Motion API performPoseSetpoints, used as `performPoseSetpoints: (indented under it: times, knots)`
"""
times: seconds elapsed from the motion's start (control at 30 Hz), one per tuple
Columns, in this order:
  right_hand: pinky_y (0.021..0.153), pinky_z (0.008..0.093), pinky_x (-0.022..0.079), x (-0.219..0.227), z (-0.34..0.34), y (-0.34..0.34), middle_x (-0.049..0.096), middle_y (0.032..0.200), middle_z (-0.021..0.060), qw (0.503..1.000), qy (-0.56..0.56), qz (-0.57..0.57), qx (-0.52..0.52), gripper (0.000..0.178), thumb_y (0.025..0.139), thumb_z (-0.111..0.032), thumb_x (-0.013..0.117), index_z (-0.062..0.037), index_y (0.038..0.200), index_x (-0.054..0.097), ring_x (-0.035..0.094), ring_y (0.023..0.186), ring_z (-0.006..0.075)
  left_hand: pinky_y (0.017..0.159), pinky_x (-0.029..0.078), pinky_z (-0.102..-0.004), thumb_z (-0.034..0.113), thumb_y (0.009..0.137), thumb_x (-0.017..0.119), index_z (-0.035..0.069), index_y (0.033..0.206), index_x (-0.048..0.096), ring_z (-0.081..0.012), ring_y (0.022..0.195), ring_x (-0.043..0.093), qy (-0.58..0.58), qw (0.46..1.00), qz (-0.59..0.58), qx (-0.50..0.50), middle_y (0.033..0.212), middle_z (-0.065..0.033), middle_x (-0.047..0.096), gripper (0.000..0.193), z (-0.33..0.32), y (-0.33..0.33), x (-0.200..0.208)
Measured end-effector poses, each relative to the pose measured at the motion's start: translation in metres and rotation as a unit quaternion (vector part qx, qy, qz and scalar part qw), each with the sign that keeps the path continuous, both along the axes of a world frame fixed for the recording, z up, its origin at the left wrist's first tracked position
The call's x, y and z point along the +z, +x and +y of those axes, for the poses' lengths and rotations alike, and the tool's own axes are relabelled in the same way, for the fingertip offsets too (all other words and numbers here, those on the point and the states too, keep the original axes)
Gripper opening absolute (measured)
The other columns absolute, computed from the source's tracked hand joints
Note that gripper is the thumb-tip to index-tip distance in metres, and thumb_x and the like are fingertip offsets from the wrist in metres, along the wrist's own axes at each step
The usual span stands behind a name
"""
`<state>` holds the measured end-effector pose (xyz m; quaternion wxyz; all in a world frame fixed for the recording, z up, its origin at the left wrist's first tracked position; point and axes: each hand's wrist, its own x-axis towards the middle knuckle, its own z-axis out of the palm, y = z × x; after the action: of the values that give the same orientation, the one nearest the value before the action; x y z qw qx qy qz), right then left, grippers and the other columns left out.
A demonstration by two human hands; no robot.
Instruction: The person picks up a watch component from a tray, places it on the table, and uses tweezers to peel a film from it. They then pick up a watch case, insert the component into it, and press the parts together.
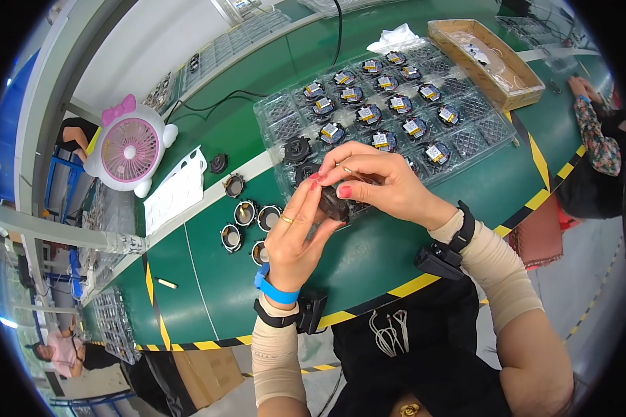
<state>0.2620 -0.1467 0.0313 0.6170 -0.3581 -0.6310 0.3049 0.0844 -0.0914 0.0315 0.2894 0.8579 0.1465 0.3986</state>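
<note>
Between my two hands is a dark, round plastic part [334, 203], held above the near left corner of the clear tray. My left hand [293, 233] grips it from the left, fingers closed around its side. With thumb and fingers pinched at its top edge, my right hand [382, 182] holds it from the other side. Fingers hide much of the part. Under and beyond the hands lies the clear compartment tray [285, 127], with rows of round black parts bearing yellow-and-white labels [368, 114]. Black round parts without labels [297, 149] sit in its left column.
Several silver-faced round parts [245, 213] lie left of my hands, near a black round part [218, 163]. A white sheet [176, 192] and a pink-and-white fan [130, 149] are farther left. At the back right stands a shallow brown box [528, 92]. A co-worker's hand [583, 87] rests at right.
</note>
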Motion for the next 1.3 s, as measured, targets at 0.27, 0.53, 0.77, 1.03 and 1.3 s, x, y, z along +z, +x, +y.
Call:
performPoseSetpoints:
  times: [0.27,0.53,0.77,1.03,1.3]
  knots:
    - [0.060,0.0194,0.039,0.002,-0.005,-0.016,0.050,0.101,0.0039,0.999,-0.020,-0.023,-0.026,0.034,0.075,-0.002,0.064,-0.0037,0.108,0.054,0.044,0.072,0.0058,0.068,0.053,-0.0291,-0.005,0.066,0.069,-0.003,0.116,0.049,-0.0271,0.089,0.061,0.083,0.994,-0.008,0.065,0.117,-0.0189,0.051,0.054,-0.003,-0.001,-0.002]
    - [0.049,0.0194,0.030,-0.004,-0.006,-0.024,0.049,0.092,0.0020,0.997,-0.044,-0.029,-0.065,0.038,0.072,0.001,0.067,-0.0042,0.108,0.054,0.038,0.060,0.0043,0.064,0.054,-0.0313,-0.002,0.066,0.069,-0.004,0.114,0.050,-0.0314,0.089,0.061,0.141,0.985,-0.003,0.101,0.115,-0.0201,0.051,0.052,-0.002,0.001,-0.008]
    - [0.046,0.0197,0.030,-0.007,-0.003,-0.027,0.052,0.086,0.0025,0.985,0.004,-0.101,-0.137,0.036,0.072,0.003,0.065,-0.0043,0.106,0.055,0.038,0.054,0.0045,0.063,0.054,-0.0312,-0.001,0.067,0.068,-0.005,0.113,0.050,-0.0314,0.087,0.061,0.161,0.981,0.018,0.104,0.115,-0.0203,0.051,0.050,0.000,0.002,-0.008]
    - [0.047,0.0201,0.034,-0.010,0.000,-0.019,0.054,0.083,0.0021,0.993,-0.041,-0.042,-0.100,0.031,0.076,-0.001,0.062,-0.0033,0.106,0.055,0.041,0.054,0.0048,0.063,0.054,-0.0299,-0.005,0.068,0.066,-0.005,0.115,0.050,-0.0261,0.083,0.063,0.044,0.996,0.011,0.070,0.118,-0.0198,0.049,0.050,-0.002,0.004,-0.009]
    - [0.055,0.0188,0.037,0.002,-0.007,0.004,0.053,0.077,-0.0009,0.952,-0.218,0.182,0.113,0.019,0.080,-0.009,0.061,-0.0015,0.098,0.062,0.045,0.062,0.0047,0.070,0.054,-0.0306,-0.015,0.067,0.062,-0.002,0.121,0.045,-0.0240,0.083,0.063,-0.348,0.920,-0.080,-0.163,0.125,-0.0182,0.043,0.058,-0.001,-0.004,-0.006]
